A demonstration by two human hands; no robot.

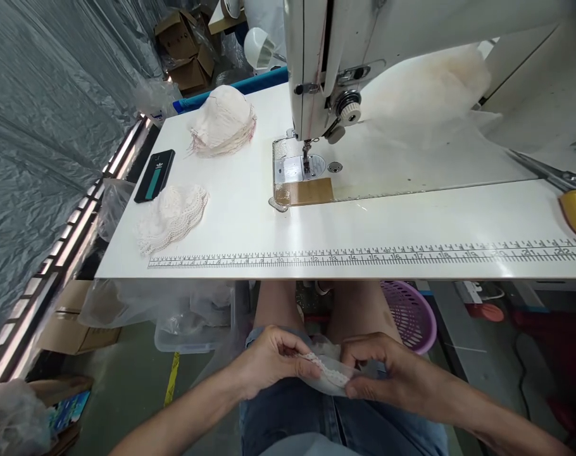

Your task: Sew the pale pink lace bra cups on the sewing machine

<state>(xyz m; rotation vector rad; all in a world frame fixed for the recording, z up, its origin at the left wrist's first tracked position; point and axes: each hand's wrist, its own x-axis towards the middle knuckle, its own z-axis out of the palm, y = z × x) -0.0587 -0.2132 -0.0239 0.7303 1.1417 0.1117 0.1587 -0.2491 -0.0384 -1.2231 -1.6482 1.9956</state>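
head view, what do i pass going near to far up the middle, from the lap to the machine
lace-edged piece pinched between left hand and right hand → printed ruler along the table's near edge → brown patch → needle plate → sewing machine head

Bright, even light falls from above onto the white counter [250, 209], which glares softly near its far right edge and around the sewing machine [316, 63]. Below the counter's near edge the scene dims. The wide lens bows the ruler strip [364, 256] and stretches the corners; the far right blurs.
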